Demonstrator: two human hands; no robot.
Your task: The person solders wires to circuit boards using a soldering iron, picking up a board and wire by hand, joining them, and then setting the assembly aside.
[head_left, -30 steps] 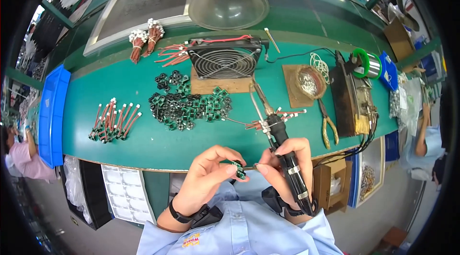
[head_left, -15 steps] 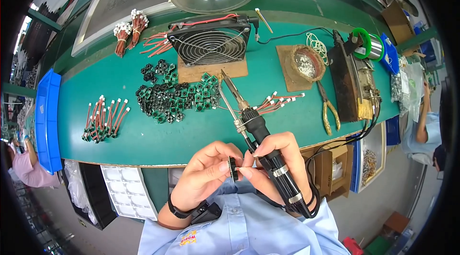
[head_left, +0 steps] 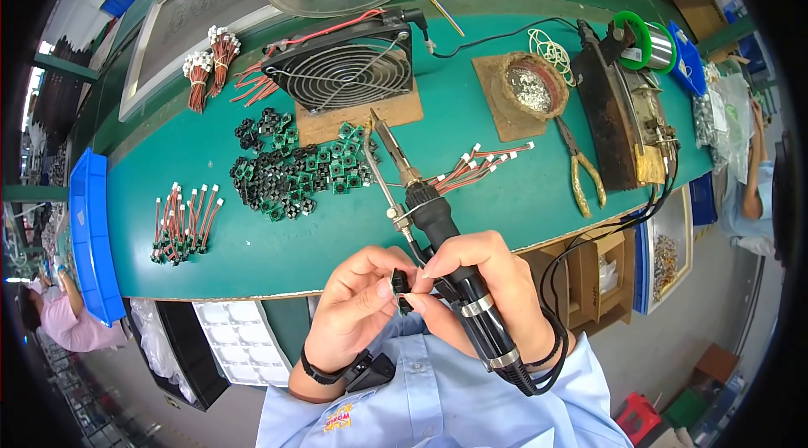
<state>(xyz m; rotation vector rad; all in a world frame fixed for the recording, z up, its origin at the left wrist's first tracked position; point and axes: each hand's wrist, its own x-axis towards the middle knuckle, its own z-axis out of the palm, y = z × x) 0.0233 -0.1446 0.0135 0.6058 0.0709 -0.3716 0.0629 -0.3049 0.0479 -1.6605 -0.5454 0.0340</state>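
Observation:
Close to my body, my left hand (head_left: 349,306) pinches a small green circuit board (head_left: 400,281) with a black part on it, between thumb and fingers. My right hand (head_left: 498,290) is wrapped round a black soldering iron (head_left: 433,219) with a metal feed tube beside its tip. The iron points up and away, over the table. Thumb and fingertip of that same hand also meet the board's right edge; whatever lies between them is mostly hidden. Past the iron's tip lies a pile of small green and black boards (head_left: 295,174).
A fan (head_left: 345,69) stands behind the pile. Wired boards (head_left: 181,229) lie left, loose red-and-white leads (head_left: 480,166) right. Further right are a solder-scrap bowl (head_left: 532,86), pliers (head_left: 582,174), a solder spool (head_left: 652,42) and a dark metal box (head_left: 602,128). A blue bin (head_left: 91,237) borders the left edge.
The whole view has shifted and tilted slightly. The board is turned a little between my fingers, and both hands keep their grip.

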